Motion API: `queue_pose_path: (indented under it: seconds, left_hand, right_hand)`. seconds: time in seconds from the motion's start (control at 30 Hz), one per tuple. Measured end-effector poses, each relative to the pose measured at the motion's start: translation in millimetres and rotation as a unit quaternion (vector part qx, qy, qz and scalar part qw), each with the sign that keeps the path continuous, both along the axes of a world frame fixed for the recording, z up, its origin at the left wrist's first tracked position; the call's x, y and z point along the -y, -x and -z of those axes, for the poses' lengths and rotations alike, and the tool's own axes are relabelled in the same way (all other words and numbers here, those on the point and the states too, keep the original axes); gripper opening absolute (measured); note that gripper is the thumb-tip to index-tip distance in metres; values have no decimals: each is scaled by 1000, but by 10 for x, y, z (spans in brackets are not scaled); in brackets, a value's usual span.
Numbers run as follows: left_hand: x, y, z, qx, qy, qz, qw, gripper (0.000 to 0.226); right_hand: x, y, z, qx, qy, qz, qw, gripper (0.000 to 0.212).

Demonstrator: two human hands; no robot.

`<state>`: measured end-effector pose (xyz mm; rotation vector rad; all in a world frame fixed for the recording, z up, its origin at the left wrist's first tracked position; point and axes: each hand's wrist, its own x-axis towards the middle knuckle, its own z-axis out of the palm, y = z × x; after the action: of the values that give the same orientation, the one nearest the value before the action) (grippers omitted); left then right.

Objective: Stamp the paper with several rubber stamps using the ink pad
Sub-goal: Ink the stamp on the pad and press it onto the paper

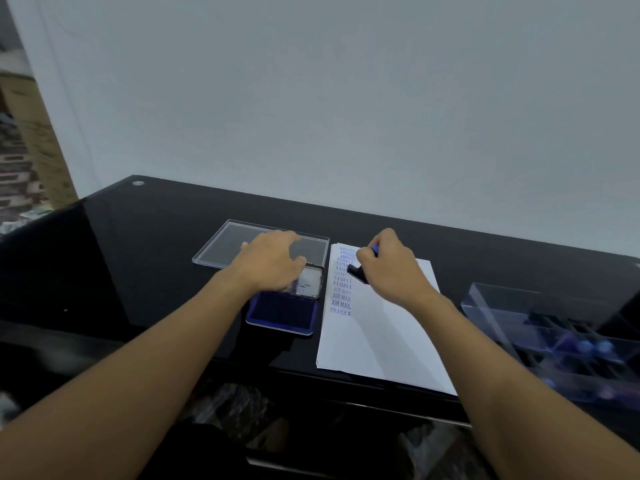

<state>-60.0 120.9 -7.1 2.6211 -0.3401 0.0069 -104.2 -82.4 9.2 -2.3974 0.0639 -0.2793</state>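
A white paper (377,337) lies on the black table, with a column of blue prints down its left edge reading AMENDED, SAMPLE, AIR MAIL and FRAGILE. My right hand (391,268) grips a rubber stamp (358,273) with a black base and blue handle, tilted just above the paper beside the SAMPLE prints. Left of the paper sits the open blue ink pad (282,315). My left hand (273,261) rests on its raised metal lid (310,282), fingers curled over the lid's top edge.
A clear plastic lid (221,247) lies flat behind the ink pad. At the right stands a clear plastic box (561,337) holding several stamps with blue handles. The black table (138,258) ends at a white wall behind and drops off at its front edge.
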Motion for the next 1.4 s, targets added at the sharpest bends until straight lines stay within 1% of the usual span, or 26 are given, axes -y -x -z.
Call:
queue_pose_path:
  seconds: [0.1,0.3,0.7,0.93,1.1,1.23,1.3,1.4]
  left_hand:
    - [-47,20,6,5,15,-10,1000,54]
    - [-74,49,6,4,20,-23,1000,54]
    - [17,66,-74,23,27,-20,999,49]
    - [-89,46,27,17,32,-41,999,50]
    - [-292,14,139,13,24,-73,997,50]
    - [-479,23,280,32,22,-96,995,49]
    - [-588,23,370,53,15,-102,993,48]
    - [-701,22,507,67,1,-106,992,47]
  right_hand:
    - [29,8,-68,-9,-1,3,1000,19]
    - [76,52,-97,3,18,3,1000,14]
    - [62,127,-114,-6,15,-1,1000,15]
    - [-80,128,-87,-10,34,-24,999,25]
    - [-293,66,-23,-14,50,-77,996,31]
    - [-480,44,38,-26,65,-109,992,40]
    - [-567,29,68,-30,84,-118,989,38]
    - [-674,-9,106,-41,98,-134,985,24]
